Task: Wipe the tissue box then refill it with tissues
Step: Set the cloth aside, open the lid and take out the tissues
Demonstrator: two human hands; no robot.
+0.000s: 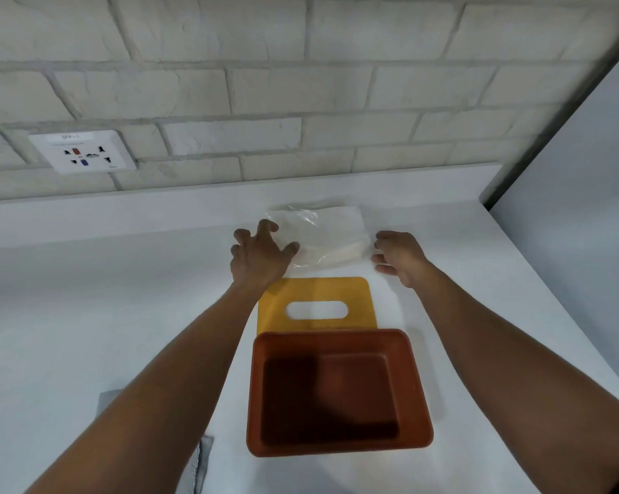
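A brown tissue box base (338, 447) stands open and empty on the white counter, close to me. Its yellow lid (315, 294) with an oval slot lies flat just beyond it. Farther back lies a pack of white tissues (329, 237) in clear plastic wrap. My left hand (260, 253) hovers at the pack's left side with fingers spread, thumb near the wrap. My right hand (399, 256) is at the pack's right side, fingers curled and apart from it. Neither hand holds anything.
A grey cloth (199, 461) lies on the counter under my left forearm, mostly hidden. A white brick wall with a power socket (83, 151) runs along the back. A grey panel (586, 208) bounds the counter at the right.
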